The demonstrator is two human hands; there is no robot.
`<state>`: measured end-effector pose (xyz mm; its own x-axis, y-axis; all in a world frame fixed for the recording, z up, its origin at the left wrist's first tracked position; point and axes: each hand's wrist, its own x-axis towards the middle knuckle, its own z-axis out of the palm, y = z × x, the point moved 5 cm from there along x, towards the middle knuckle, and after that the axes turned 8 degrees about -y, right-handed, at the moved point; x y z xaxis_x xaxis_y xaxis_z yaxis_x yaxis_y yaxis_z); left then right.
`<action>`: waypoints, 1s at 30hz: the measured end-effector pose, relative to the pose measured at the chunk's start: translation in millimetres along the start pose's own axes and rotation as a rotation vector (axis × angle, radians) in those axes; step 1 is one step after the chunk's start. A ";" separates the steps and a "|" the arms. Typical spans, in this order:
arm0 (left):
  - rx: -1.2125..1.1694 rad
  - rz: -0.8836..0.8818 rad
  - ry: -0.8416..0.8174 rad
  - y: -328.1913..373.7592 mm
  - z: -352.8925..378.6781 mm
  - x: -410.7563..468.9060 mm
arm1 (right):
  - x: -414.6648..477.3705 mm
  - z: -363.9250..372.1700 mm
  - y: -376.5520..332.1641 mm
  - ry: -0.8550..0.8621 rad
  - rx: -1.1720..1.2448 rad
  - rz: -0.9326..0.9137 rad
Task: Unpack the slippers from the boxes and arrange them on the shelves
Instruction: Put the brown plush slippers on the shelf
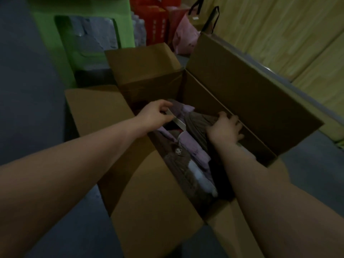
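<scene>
Large brown cardboard box (104,116) on the dark floor, all four flaps folded outward so both arms can reach in from above. Packed tight inside are soft lilac slippers (193,146), a dark brown knit slipper with a small pale face patch (178,164), and a white fluffy lining (197,174) right beside it.

Left hand (158,113) is at the far left of the opening. Thumb and fingers pinch a thin pale strip (178,122) (sole edge or packing band, too dim to tell). The pinch is narrow, probably to lift the strip clear or pull up whatever it belongs to.

Right hand (224,130) is close to the box's right inner wall, fingers curled over an olive-brown ribbed slipper (197,125) and holding it. The grip sits on the raised top, likely because that part stands clear of the pile.

Judgement: the step in hand is pulling slippers out of the box. The box looks near full, so the task is early. All visible slippers are in the box, and the shelves are not in view. With packing this tight, one pulled slipper could drag its neighbours along.

Behind the box are a green plastic stool (55,34), red printed cartons (156,25) and a pink plastic bag with black handles (184,36), none of them touched.
</scene>
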<state>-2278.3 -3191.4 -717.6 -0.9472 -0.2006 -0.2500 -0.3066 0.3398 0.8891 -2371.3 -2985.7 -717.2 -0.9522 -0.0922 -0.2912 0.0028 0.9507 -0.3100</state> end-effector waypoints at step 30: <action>-0.923 -0.210 0.338 0.7 -66.7 -10.5 | -19.6 -9.1 -62.4 -0.244 0.418 -0.310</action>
<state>-2262.3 -3250.3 -688.7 -0.7623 -0.4739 -0.4409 -0.1361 -0.5485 0.8250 -2355.6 -3040.5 -683.9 -0.8300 -0.4608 -0.3145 -0.0978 0.6752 -0.7312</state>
